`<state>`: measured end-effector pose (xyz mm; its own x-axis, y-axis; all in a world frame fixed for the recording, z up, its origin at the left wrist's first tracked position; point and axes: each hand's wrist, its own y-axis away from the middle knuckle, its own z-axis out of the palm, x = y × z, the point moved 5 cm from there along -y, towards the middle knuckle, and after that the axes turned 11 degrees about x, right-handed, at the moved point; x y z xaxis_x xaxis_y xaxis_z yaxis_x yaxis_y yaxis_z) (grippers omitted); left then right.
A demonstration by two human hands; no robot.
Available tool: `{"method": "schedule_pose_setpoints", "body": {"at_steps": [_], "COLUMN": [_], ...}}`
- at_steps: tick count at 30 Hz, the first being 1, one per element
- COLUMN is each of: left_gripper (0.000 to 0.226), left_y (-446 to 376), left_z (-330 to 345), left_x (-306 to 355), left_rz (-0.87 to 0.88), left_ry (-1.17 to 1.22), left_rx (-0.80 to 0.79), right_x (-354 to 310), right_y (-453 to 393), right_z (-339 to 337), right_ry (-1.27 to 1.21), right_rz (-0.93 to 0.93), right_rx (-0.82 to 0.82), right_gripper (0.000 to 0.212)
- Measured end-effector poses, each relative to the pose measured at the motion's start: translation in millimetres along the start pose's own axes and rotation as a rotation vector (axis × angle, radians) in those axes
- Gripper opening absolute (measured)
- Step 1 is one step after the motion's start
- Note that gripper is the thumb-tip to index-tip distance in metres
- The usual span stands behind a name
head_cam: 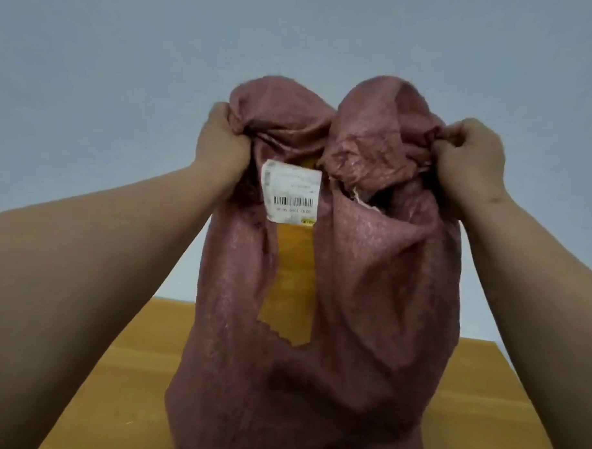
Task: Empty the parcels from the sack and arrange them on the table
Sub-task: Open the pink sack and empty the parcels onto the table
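Your left hand [220, 141] and right hand [468, 156] each grip bunched cloth of the sack [352, 293], hanging lengthwise over the table [483, 399], yellow parcel [293, 274] upright inside.

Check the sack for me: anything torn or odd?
Yes. The pink sack has a long tear down its front, showing a yellow parcel with a white label inside. Left hand and right hand grip its bunched end.

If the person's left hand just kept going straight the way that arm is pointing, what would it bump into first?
Probably the reddish sack itself: the left hand already grips its bunched upper edge. Beyond that only the plain grey wall shows, though depth is hard to judge.
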<state>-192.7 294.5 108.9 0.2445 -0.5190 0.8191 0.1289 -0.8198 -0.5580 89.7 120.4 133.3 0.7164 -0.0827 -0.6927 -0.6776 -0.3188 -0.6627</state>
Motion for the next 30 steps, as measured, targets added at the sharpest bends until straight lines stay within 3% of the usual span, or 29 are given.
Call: {"method": "schedule_pose_setpoints", "body": {"at_steps": [2,4,5,7,8,10,11,12,13,14,16,17,18,20,21,23,25,27,30], "left_gripper": [0.016,0.017,0.017,0.018,0.02,0.024,0.025,0.025,0.026,0.032,0.048,0.066,0.089,0.127,0.13,0.116,0.102,0.101,0.118], "left_y": [-15,-22,-24,-23,-25,-48,-60,-64,-58,-45,-5,14,27,31,29,25,26,33,62], "left_z": [-10,-13,-8,13,16,0,-13,-25,-28,-23,8,16,17,8,3,-5,-17,-32,-53], "left_x": [29,49,52,43,37,34,35,35,35,33,14,-2,-16,-38,-44,-51,-46,-47,-60], "left_rz": [0.037,0.136,0.189,0.265,0.249,0.101,0.021,-0.036,-0.034,-0.012,0.015,-0.038,-0.114,-0.336,-0.431,-0.493,-0.481,-0.504,-0.448], "left_ry": [0.139,0.235,0.212,-0.044,-0.16,-0.148,0.004,0.168,0.223,0.157,-0.035,-0.085,-0.111,-0.047,0.027,0.132,0.147,0.096,-0.234], "left_rx": [0.208,0.253,0.203,-0.048,-0.146,-0.033,0.108,0.218,0.228,0.123,-0.301,-0.478,-0.588,-0.625,-0.601,-0.566,-0.624,-0.87,-1.316], "right_x": [-13,-22,-26,-25,-25,-30,-31,-32,-33,-34,-30,-27,-25,-24,-23,-23,-24,-26,-21], "right_y": [-12,-15,-12,-6,-7,-24,-31,-33,-30,-20,13,27,35,39,38,38,44,55,80], "right_z": [-17,-16,-5,20,22,7,-5,-12,-9,4,39,50,53,51,49,43,32,22,15], "right_ry": [-0.048,-0.108,-0.1,-0.022,-0.014,-0.075,-0.116,-0.143,-0.129,-0.067,0.11,0.176,0.211,0.202,0.187,0.084,-0.203,-0.355,0.06], "right_rz": [-0.063,-0.118,-0.155,-0.175,-0.163,-0.103,-0.087,-0.076,-0.085,-0.118,-0.178,-0.202,-0.22,-0.216,-0.202,-0.124,0.092,0.205,-0.056], "right_rx": [0.182,0.188,0.1,-0.126,-0.132,0.042,0.174,0.236,0.193,0.056,-0.318,-0.423,-0.456,-0.466,-0.48,-0.508,-0.641,-0.902,-1.214], "right_gripper": [0.022,0.021,0.018,0.013,0.017,0.026,0.028,0.028,0.024,0.018,0.009,0.012,0.015,0.021,0.023,0.029,0.051,0.082,0.125]}}
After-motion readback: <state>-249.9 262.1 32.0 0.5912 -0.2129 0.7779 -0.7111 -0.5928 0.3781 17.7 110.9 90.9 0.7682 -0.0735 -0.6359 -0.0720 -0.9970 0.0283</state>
